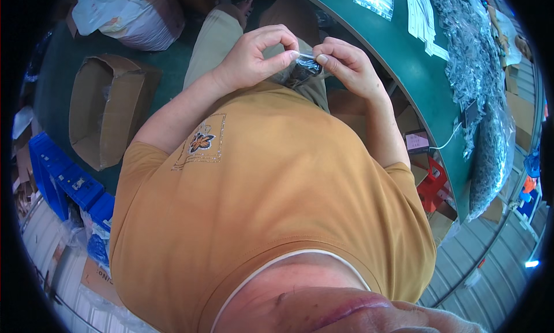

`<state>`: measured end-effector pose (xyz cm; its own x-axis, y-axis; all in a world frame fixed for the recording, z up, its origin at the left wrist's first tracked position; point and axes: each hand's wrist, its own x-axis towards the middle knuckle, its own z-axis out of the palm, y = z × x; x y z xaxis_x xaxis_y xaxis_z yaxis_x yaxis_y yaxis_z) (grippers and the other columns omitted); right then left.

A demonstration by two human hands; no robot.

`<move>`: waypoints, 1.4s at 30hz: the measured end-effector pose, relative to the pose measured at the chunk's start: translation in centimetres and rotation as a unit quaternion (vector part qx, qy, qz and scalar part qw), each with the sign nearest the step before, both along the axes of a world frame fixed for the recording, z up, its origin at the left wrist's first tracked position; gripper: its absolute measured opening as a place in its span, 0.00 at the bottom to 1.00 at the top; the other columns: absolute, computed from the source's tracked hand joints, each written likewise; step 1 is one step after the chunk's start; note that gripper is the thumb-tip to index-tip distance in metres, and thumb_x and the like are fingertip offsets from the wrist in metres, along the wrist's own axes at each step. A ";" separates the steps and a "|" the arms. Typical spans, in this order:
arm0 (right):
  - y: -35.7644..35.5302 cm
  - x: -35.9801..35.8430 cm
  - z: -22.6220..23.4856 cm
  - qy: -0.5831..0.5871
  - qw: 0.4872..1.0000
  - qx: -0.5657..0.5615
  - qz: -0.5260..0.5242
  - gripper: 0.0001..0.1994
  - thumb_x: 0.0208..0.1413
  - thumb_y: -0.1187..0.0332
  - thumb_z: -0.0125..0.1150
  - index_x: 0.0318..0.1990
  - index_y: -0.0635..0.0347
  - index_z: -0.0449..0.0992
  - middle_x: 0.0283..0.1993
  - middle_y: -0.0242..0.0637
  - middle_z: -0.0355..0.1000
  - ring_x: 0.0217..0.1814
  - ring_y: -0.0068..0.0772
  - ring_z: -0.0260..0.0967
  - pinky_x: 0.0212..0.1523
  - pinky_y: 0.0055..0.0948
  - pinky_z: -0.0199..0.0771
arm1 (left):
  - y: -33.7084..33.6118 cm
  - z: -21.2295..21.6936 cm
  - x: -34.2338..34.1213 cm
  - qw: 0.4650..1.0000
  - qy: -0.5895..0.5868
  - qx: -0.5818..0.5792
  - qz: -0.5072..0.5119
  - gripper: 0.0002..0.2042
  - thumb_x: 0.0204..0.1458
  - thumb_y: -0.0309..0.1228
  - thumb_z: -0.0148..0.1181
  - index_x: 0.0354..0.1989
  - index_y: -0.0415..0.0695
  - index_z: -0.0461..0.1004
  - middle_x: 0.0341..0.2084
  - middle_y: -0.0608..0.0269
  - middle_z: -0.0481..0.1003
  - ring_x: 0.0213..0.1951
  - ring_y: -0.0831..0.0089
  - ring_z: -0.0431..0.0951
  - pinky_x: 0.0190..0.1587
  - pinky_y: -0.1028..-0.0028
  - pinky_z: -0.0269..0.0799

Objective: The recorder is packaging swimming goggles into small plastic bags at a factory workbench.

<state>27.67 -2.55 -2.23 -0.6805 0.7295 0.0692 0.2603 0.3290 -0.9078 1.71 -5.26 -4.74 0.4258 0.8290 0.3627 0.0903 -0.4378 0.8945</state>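
Observation:
Between my two hands is a small clear plastic zip bag (306,66) with something dark inside, too small to make out. My left hand (261,51) pinches the bag's upper left corner between thumb and forefinger. The opposite corner is gripped by my right hand (348,66), with thumb and fingers pressed together. The bag hangs down from its pale top strip, above my lap and close to the curved edge of the green table (412,62).
On the table lie white paper strips (421,18) and a heap of clear plastic bags (461,50). A cardboard box (118,122) and a stuffed white plastic bag (135,15) stand at left, with blue bins (75,180) nearer. Another person (508,41) is at far right.

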 end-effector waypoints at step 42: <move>-0.5 -1.1 -2.0 -0.015 0.995 0.046 -0.086 0.07 0.58 0.68 0.68 0.41 0.59 0.82 0.33 0.30 0.72 0.36 0.23 0.68 0.39 0.24 0.70 | 0.9 -8.0 2.6 0.867 -0.295 -0.379 -0.131 0.24 0.57 0.37 0.71 0.58 0.47 0.68 0.50 0.68 0.73 0.54 0.77 0.73 0.59 0.72 0.69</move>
<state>26.53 -3.07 -4.26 -0.5484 0.8272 0.1225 0.3460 0.3578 -0.8673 4.27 -4.40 -12.77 0.5610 0.8275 -0.0242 -0.4957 0.3592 0.7907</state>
